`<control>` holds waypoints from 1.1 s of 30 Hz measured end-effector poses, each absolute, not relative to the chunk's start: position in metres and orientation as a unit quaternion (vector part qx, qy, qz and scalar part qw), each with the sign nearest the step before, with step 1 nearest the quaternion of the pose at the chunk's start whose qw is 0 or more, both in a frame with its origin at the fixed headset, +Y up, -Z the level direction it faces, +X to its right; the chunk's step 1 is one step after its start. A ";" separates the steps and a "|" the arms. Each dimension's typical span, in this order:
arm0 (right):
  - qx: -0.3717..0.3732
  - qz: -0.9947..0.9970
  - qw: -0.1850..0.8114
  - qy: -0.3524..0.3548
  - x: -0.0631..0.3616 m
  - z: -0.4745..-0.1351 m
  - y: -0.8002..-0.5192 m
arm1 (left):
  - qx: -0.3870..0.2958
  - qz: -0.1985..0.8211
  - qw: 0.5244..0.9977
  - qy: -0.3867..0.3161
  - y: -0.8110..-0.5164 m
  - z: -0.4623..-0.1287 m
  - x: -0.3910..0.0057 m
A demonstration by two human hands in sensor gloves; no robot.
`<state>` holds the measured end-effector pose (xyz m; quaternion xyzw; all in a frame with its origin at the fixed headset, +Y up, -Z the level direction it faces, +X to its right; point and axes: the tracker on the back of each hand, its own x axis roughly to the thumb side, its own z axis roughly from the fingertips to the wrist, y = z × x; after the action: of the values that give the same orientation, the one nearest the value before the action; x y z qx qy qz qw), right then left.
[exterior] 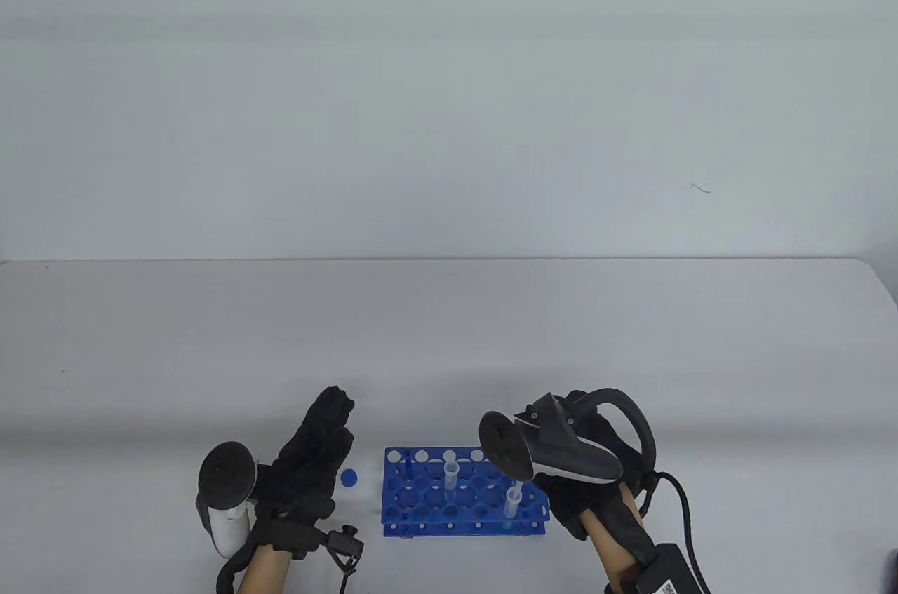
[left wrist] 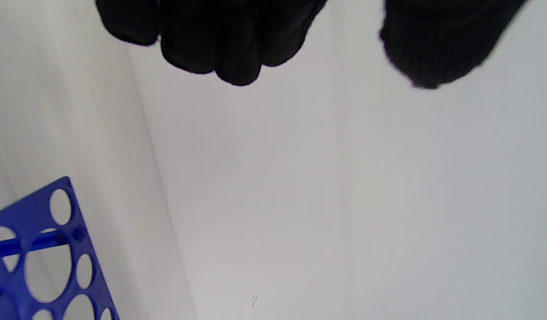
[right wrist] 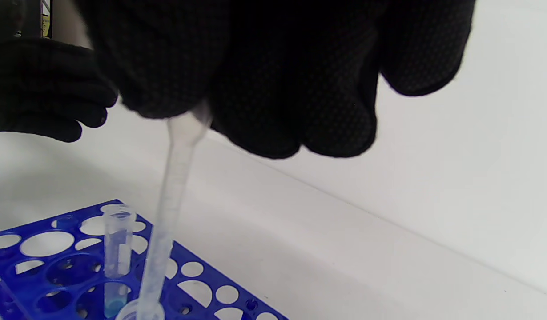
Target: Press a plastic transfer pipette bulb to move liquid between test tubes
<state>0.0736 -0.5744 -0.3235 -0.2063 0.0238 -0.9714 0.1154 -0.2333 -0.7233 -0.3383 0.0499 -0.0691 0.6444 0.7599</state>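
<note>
A blue test tube rack (exterior: pixel 463 492) stands near the table's front edge, also in the right wrist view (right wrist: pixel 46 266) and the left wrist view (left wrist: pixel 38 258). Two clear tubes stand in it: a far one (exterior: pixel 451 475) (right wrist: pixel 118 249) and a near one (exterior: pixel 512 505) (right wrist: pixel 140 313). My right hand (exterior: pixel 596 475) grips the bulb of a clear plastic pipette (right wrist: pixel 171 209); its stem goes down into the near tube's mouth. My left hand (exterior: pixel 316 461) is to the left of the rack, fingers extended and holding nothing; its fingertips (left wrist: pixel 229 49) show at the top of its wrist view.
A small blue cap (exterior: pixel 349 477) lies on the white table (exterior: pixel 449 341) between my left hand and the rack. Blue liquid sits at the bottom of the far tube (right wrist: pixel 113 304). A pale wall rises behind the table.
</note>
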 end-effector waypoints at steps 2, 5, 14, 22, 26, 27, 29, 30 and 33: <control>-0.205 -0.972 0.113 0.032 0.076 -0.323 -0.572 | 0.050 0.645 0.760 -0.069 -0.723 -0.338 -0.233; -0.194 -0.976 0.099 0.029 0.082 -0.322 -0.567 | 0.050 0.645 0.760 -0.069 -0.723 -0.338 -0.233; -0.176 -0.981 0.051 0.057 0.101 -0.307 -0.542 | 0.050 0.645 0.759 -0.070 -0.723 -0.338 -0.234; -0.201 -0.968 -0.014 0.148 0.102 -0.293 -0.527 | 0.051 0.645 0.759 -0.070 -0.723 -0.338 -0.234; -0.228 -0.962 -0.033 0.147 0.089 -0.298 -0.535 | 0.051 0.645 0.759 -0.070 -0.723 -0.338 -0.234; -0.232 -0.962 -0.022 0.141 0.083 -0.300 -0.540 | 0.051 0.645 0.759 -0.070 -0.723 -0.338 -0.234; -0.236 -0.961 -0.003 0.142 0.074 -0.304 -0.548 | 0.051 0.646 0.759 -0.071 -0.723 -0.338 -0.234; -0.238 -0.961 0.005 0.140 0.071 -0.307 -0.552 | 0.050 0.646 0.759 -0.071 -0.723 -0.338 -0.234; -0.241 -0.962 0.020 0.129 0.061 -0.313 -0.562 | 0.050 0.646 0.758 -0.071 -0.723 -0.338 -0.233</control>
<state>0.0609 -0.5618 -0.3130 -0.2410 0.1293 -0.9617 0.0198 -0.2334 -0.7230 -0.3384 0.0500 -0.0712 0.6459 0.7584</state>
